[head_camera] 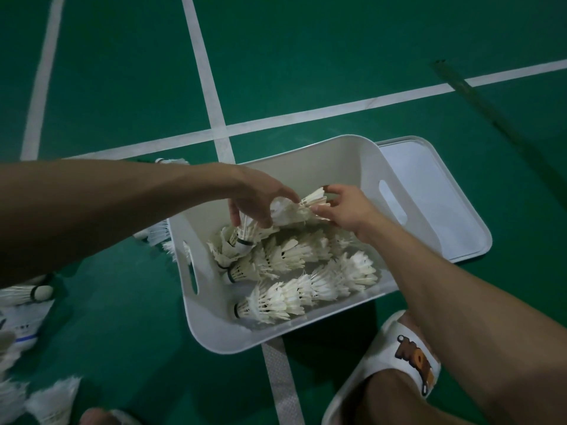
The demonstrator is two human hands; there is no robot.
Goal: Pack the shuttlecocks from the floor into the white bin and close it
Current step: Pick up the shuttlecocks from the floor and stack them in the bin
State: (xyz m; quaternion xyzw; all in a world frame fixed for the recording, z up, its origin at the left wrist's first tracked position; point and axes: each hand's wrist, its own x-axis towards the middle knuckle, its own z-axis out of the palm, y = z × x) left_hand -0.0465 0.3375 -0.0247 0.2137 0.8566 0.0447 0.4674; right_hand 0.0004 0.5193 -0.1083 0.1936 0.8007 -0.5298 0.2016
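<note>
head view, looking down into the white bin (306, 167) on the green floor (306, 56). gripping one end of a nested stack (291, 210) of shuttlecocks with the left hand (260, 197), fingers curled, possibly brushing another underneath. pinching its feathered end with the right hand (343, 207), just above the bin. inside, rows of packed shuttlecocks (291, 256). just beside the bin on the right, flat, the lid (429, 194). at left, dim, loose shuttlecocks (52, 400).
</note>
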